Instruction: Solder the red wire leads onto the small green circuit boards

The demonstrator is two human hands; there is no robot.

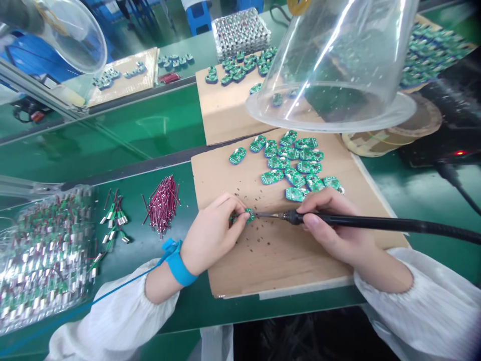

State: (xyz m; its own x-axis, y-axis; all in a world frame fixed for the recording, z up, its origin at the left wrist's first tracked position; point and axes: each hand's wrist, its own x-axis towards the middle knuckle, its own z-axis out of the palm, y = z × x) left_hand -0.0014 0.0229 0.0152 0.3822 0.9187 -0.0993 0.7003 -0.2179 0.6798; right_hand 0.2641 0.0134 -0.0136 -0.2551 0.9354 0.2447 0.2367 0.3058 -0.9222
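My left hand (216, 228) pinches a small green circuit board (248, 215) against a cardboard sheet (263, 260). A blue strap circles that wrist. My right hand (332, 225) grips a black soldering iron (356, 221), whose tip touches the board's right edge. Several more green boards (295, 163) lie in a loose pile just beyond the iron.
A bundle of red wires (163, 203) and a few green-tipped wires (112, 223) lie left of the cardboard. A clear bag of parts (41, 255) sits at far left. A clear fume hood (334, 65) hangs overhead. A second cardboard (221, 108) carries more boards. The iron's cable (456, 183) runs right.
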